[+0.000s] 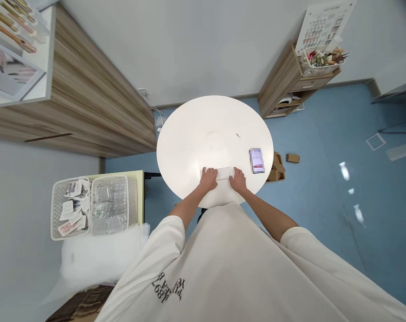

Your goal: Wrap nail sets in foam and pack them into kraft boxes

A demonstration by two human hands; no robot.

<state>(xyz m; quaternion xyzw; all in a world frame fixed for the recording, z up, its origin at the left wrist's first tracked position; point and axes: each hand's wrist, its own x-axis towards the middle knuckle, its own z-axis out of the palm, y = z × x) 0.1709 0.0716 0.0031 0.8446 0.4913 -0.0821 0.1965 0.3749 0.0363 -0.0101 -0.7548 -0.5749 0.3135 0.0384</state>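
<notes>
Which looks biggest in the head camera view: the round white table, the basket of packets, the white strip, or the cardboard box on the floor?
1. Round white table
2. Basket of packets
3. White strip and cardboard box: too close to rank, as nearness to the camera confuses it.

A blurred packet (257, 160) blocks rightward passage of the hands (238, 180).

Your bare left hand (208, 178) and bare right hand (238, 180) rest palms-down close together, with your left forearm (186, 208) and right forearm (266, 214) angling inward.
</notes>
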